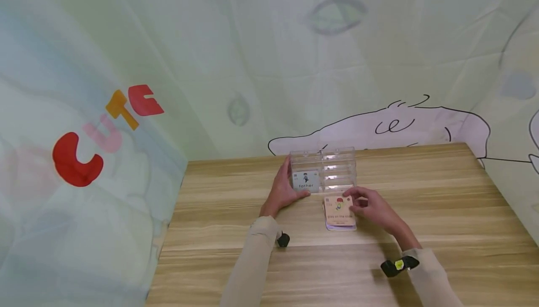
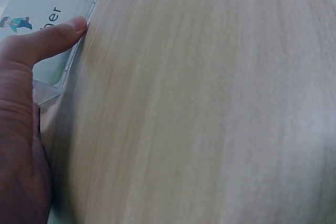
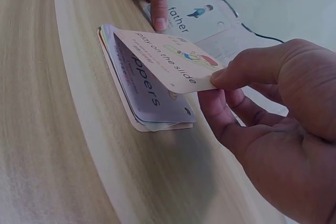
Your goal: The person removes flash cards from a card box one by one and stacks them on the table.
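Note:
A clear plastic card box point(image 1: 338, 170) with several compartments stands toward the back of the table. My left hand point(image 1: 283, 192) grips its left side, thumb point(image 2: 58, 38) on the front edge. A pale blue "father" card point(image 1: 306, 182) lies in the front left compartment. My right hand point(image 1: 375, 209) pinches an orange "play on the slide" card point(image 3: 168, 56) between thumb and fingers. That card is tilted, one edge raised off a small stack of cards in front of the box. A purple card point(image 3: 136, 85) ending in "ppers" tops the stack; the start of its word is hidden.
The wood-grain table point(image 1: 210, 213) ends at the back against a printed cloth wall point(image 1: 252, 63). Another cloth wall with coloured "CUTE" letters hangs at the left. Dark straps point(image 1: 399, 266) sit on both wrists.

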{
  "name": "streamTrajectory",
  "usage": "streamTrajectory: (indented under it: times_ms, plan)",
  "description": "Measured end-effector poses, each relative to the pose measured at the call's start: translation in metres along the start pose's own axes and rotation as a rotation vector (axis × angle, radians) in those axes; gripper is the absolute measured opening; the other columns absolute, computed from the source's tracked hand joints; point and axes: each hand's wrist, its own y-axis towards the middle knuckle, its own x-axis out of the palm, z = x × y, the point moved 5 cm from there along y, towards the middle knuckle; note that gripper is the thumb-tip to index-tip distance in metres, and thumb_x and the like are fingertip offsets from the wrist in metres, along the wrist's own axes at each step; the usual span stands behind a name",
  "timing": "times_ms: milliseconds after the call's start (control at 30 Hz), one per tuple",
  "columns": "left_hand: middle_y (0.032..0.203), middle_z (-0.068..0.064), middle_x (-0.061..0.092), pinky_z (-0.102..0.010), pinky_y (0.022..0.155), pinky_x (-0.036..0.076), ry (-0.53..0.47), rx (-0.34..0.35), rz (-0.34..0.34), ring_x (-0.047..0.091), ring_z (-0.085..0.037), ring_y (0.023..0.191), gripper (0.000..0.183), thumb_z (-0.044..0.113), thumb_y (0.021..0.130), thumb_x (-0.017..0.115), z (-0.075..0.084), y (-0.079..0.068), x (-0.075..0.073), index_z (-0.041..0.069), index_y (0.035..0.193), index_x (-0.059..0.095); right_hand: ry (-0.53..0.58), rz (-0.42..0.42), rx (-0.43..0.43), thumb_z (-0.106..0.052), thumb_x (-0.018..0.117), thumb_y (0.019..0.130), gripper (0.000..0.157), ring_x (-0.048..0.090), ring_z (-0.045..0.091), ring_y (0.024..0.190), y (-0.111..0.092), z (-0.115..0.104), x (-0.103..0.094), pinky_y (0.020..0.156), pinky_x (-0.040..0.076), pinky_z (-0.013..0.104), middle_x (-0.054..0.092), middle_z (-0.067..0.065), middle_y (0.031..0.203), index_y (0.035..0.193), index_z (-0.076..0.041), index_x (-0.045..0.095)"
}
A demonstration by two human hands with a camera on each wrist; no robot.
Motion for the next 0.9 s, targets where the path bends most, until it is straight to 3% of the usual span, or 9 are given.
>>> streamTrajectory:
  times_ms: [200, 467, 900]
  plan:
    - [0.153, -0.001, 0.027, -0.029, 0.110, 0.032, -0.003, -0.011, -0.002, 0.037, -0.017, 0.135, 0.133, 0.043, 0.060, 0.090, 0.001, -0.001, -0.001, 0.040, 0.151, -0.007, 0.024, -0.007, 0.029, 0.001, 0.065, 0.085, 0.034, 0.053, 0.026, 0.092, 0.000, 0.005, 0.001, 0.076, 0.052, 0.030, 0.055, 0.012, 0.103, 0.116, -0.011, 0.063]
    - [0.153, -0.002, 0.026, -0.030, 0.110, 0.032, 0.007, -0.009, -0.004, 0.037, -0.018, 0.135, 0.133, 0.045, 0.060, 0.089, 0.001, -0.001, -0.001, 0.040, 0.150, -0.009, 0.023, -0.005, 0.071, -0.001, 0.068, 0.083, 0.034, 0.055, 0.025, 0.089, 0.000, 0.012, 0.007, 0.073, 0.053, 0.032, 0.057, 0.010, 0.099, 0.115, -0.012, 0.064]
    - [0.154, -0.001, 0.025, -0.028, 0.110, 0.031, 0.022, -0.003, -0.006, 0.036, -0.016, 0.135, 0.133, 0.046, 0.060, 0.089, 0.002, -0.001, -0.001, 0.040, 0.150, -0.009, -0.170, 0.039, -0.019, 0.004, 0.071, 0.077, 0.037, 0.058, 0.020, 0.083, 0.003, 0.006, 0.014, 0.072, 0.054, 0.032, 0.060, 0.007, 0.095, 0.113, -0.005, 0.064]
